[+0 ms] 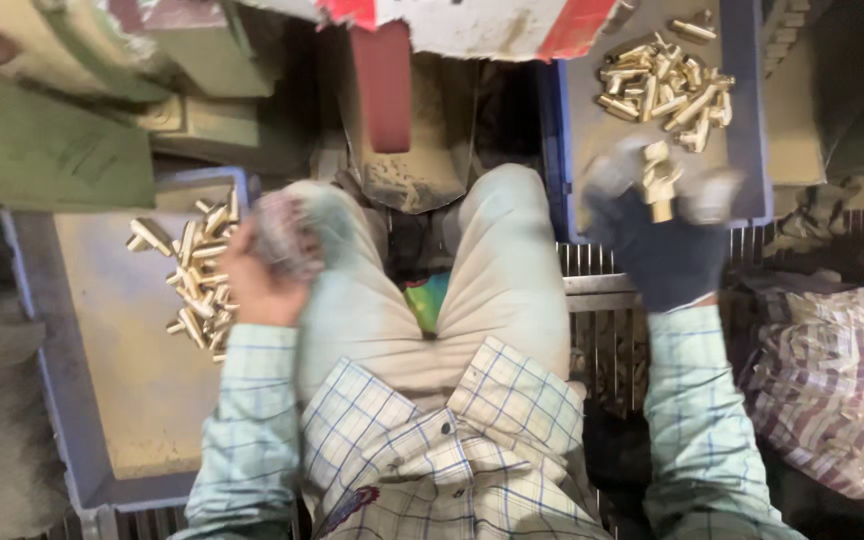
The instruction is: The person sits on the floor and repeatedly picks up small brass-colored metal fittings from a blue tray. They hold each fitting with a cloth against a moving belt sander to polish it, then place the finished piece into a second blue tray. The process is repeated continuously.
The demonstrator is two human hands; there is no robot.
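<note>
My right hand (660,240), in a dark glove with pale fingertips, holds a few brass fittings (658,180) over the near edge of the blue tray on the right (747,120). A pile of several brass fittings (664,92) lies further back in that tray. My left hand (267,262) is bare at the palm, blurred, with cloth-wrapped fingers curled; it hovers at the right edge of the blue tray on the left (62,380), beside another heap of brass fittings (200,280). Whether it holds a piece is unclear.
A belt grinder with a red abrasive belt (384,85) stands straight ahead between my knees (432,260). Green machine housing (52,140) fills the upper left. A striped cloth bundle (837,380) lies at the lower right. A metal grate (602,320) spans under the right tray.
</note>
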